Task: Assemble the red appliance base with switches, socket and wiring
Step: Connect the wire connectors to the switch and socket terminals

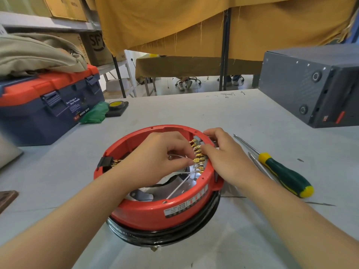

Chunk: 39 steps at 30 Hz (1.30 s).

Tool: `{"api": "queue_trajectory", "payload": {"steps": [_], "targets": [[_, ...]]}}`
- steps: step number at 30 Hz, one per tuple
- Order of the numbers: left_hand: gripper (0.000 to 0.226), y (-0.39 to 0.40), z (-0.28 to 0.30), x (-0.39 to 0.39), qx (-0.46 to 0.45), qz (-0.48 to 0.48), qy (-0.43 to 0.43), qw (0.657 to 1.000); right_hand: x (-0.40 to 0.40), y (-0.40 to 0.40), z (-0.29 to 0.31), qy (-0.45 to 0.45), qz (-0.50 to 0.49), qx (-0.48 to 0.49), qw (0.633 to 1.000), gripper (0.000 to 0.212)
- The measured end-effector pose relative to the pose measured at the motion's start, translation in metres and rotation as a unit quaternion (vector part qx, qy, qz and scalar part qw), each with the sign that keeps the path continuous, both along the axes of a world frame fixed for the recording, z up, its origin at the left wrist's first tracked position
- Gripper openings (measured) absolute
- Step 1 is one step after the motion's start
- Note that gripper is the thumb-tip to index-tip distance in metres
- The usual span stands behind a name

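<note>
I see the red appliance base point(159, 208) sitting upside down on the grey table point(194, 109), right under both hands. My left hand point(155, 154) reaches inside the ring, thumb and fingers pinching a brass terminal point(197, 161) on the switch block point(198, 150) at the right inner wall. My right hand point(223, 152) curls over the rim there, gripping the block from outside. A green-handled screwdriver point(285, 173) lies just right of the base.

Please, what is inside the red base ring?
Inside the red base: a row of gold terminals at its right wall, white wires, a metal plate. The left hand and right hand cover the rest.
</note>
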<state>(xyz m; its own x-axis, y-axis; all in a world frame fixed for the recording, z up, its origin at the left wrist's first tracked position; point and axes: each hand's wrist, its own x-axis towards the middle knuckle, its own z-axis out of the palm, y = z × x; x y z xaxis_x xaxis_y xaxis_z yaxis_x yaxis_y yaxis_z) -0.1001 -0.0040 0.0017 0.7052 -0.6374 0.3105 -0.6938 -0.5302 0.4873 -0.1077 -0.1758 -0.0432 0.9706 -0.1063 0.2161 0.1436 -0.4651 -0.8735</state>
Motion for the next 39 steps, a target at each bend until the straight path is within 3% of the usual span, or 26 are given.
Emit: {"api": "queue_trajectory", "payload": {"steps": [9, 39], "targets": [[0.006, -0.0006, -0.0033, -0.0013, 0.03, -0.01, -0.053, 0.998, -0.0014, -0.001, 0.0001, -0.001, 0.002, -0.003, 1.0, 0.031], [0.008, -0.0015, -0.002, -0.0016, 0.019, -0.006, -0.04, 0.999, -0.0006, -0.0012, -0.0012, -0.006, 0.008, 0.004, 1.0, 0.023]]}}
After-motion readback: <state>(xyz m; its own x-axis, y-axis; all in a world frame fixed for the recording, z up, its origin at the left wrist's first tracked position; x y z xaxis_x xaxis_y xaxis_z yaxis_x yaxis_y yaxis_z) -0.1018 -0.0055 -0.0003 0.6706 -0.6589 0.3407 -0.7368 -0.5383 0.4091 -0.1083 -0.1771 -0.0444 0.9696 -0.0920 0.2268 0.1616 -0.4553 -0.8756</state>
